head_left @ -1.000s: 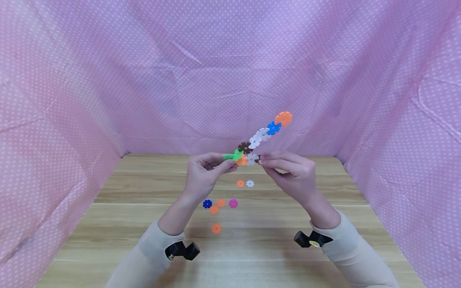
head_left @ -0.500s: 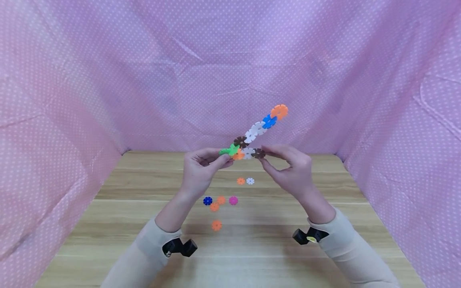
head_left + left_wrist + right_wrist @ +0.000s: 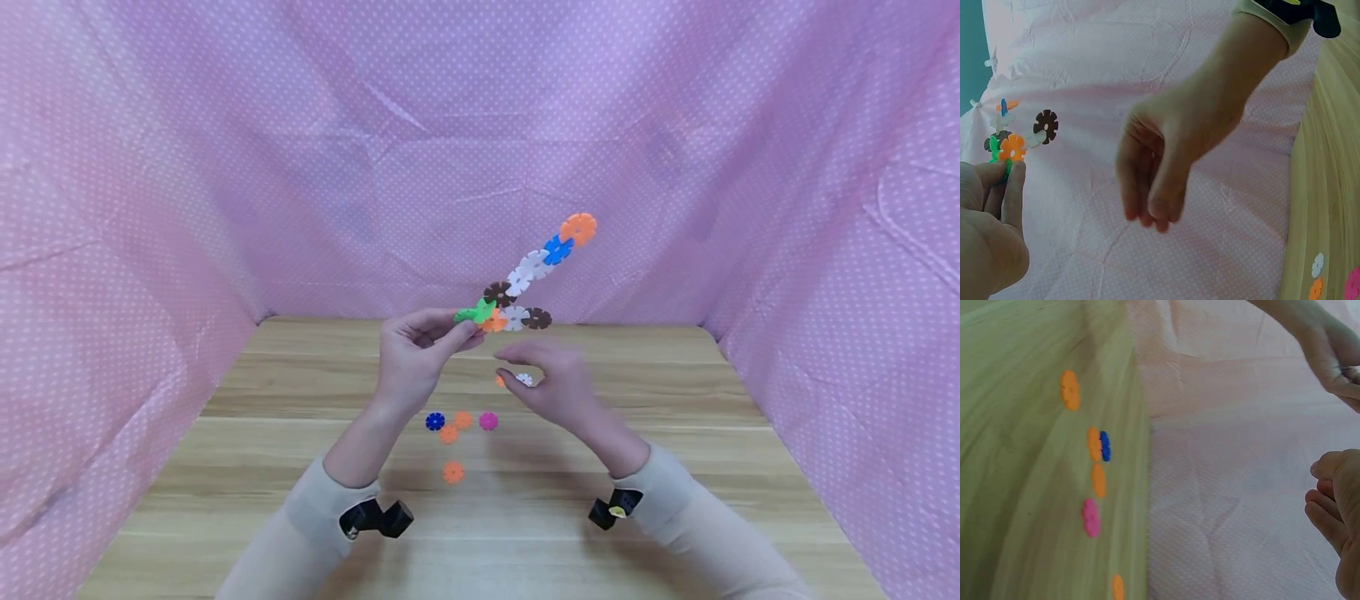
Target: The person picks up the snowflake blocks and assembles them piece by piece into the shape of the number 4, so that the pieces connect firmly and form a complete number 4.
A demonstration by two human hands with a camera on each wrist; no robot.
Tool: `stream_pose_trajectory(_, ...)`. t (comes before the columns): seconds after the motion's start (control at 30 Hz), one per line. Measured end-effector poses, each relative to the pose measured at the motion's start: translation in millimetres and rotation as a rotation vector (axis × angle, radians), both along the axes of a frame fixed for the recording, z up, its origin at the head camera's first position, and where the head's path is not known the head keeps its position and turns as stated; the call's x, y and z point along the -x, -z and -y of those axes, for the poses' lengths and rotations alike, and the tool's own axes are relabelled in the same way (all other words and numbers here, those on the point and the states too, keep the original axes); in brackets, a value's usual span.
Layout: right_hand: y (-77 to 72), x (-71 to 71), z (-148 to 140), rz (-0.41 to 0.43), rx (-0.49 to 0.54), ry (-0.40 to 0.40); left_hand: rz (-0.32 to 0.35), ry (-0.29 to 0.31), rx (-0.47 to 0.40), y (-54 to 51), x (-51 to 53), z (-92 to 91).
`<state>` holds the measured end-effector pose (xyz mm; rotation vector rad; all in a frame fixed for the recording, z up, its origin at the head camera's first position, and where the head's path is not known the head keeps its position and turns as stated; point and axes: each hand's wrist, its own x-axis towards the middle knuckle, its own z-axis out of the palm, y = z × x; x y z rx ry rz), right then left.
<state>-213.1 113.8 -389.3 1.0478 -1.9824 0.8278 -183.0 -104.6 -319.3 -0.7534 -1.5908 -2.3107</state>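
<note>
Multicoloured chain of notched, flower-shaped plastic discs [image 3: 519,281] extends from the left hand [image 3: 410,357] pinching it; below, the right hand [image 3: 558,383], thumb and fingers parted, has released the dark-brown end disc [image 3: 537,318], leaving it attached.

Disc chain [image 3: 519,281], multicol., approx. V-shape, midair

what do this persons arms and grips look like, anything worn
The left sleeve and right sleeve are long, plain and pale beige. Each carries a boxy black device; the right one has a yellowish oval patch. The left grip and right grip wear no gloves.
</note>
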Motion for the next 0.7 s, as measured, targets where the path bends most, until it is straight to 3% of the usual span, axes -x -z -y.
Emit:
stream_pose_trajectory(0.37, 31.3, 5.3, 18, 0.198, -0.108, -0.024, -0.001, -0.022, 0.012, -1.5, -3.0, -0.7)
stream_pose_trajectory(0.7, 52.9, 11.3, 32, 0.269, -0.171, -0.081, 0.004, -0.021, -0.024, -0.7, -2.6, -3.1)
